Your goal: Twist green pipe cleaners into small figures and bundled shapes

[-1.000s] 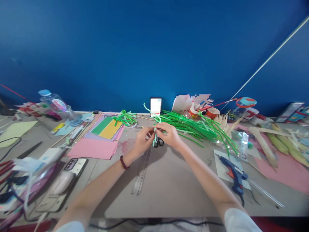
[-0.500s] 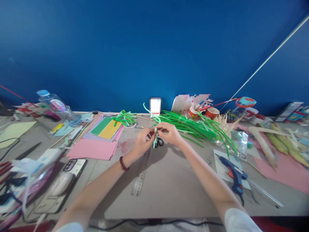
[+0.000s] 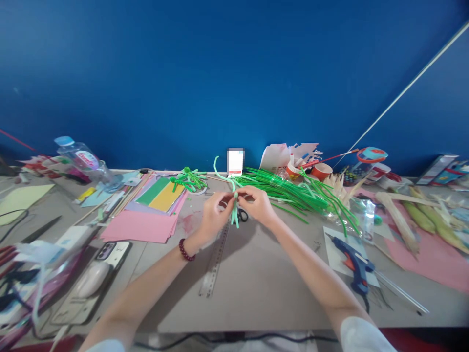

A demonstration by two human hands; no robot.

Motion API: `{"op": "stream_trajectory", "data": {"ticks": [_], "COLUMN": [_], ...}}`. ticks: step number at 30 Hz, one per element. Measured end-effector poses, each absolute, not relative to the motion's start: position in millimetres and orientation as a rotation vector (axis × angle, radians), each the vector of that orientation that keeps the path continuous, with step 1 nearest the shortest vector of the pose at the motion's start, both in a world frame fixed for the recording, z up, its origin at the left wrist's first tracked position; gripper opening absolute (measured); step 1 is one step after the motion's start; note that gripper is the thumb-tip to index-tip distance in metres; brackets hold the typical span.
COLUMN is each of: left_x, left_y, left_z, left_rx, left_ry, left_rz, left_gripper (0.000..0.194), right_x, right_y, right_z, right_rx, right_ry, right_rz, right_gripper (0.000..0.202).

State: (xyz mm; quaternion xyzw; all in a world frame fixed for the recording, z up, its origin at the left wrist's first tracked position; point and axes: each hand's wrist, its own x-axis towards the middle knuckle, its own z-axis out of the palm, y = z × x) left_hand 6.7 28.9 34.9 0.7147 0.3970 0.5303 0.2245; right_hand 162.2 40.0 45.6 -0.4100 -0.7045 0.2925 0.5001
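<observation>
Between my two hands, above the middle of the table, is a bent light green pipe cleaner (image 3: 235,218). My left hand (image 3: 216,211) pinches it from the left, and my right hand (image 3: 257,205) pinches it from the right, fingertips nearly meeting. Its ends hang below the fingers, and a longer strand curves up behind them. Black-handled scissors (image 3: 242,215) lie just beneath, partly hidden by the hands. A clear ruler (image 3: 213,269) is on the table below my left hand. Behind my right hand spreads a bundle of green pipe cleaners (image 3: 289,188).
On the left are pink paper (image 3: 139,226), a twisted green pipe-cleaner piece (image 3: 190,180), a phone (image 3: 84,298) with a mouse (image 3: 94,279) on it, and a bottle (image 3: 82,157). To the right lie a blue glue gun (image 3: 353,261) and corn husks (image 3: 421,215). A blue wall stands behind.
The light green pipe cleaner has turned in my fingers: its hanging ends now spread apart, and the upper strand shows longer and higher. Both hands stay in nearly the same place.
</observation>
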Motion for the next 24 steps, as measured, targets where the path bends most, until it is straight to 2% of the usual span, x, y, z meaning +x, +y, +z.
{"op": "stream_trajectory", "data": {"ticks": [6,12,17,24], "left_x": [5,4,4,4], "left_y": [28,29,28,28], "left_z": [40,39,36,36], "left_rx": [2.029,2.123,2.160,2.136], "left_ry": [1.117,1.132,1.203,1.210], "left_rz": [1.504,1.516,1.547,1.557], "left_gripper": [0.014,0.014,0.009,0.008], "right_x": [158,152,146,142], "right_y": [40,34,30,30], "right_z": [39,43,35,32], "right_rx": [-1.002,-1.041,-1.070,-1.088], "right_ry": [-1.538,-1.576,-1.591,-1.519], "right_rz": [0.886,0.600,0.498,0.557], "right_gripper": [0.017,0.012,0.013,0.012]}}
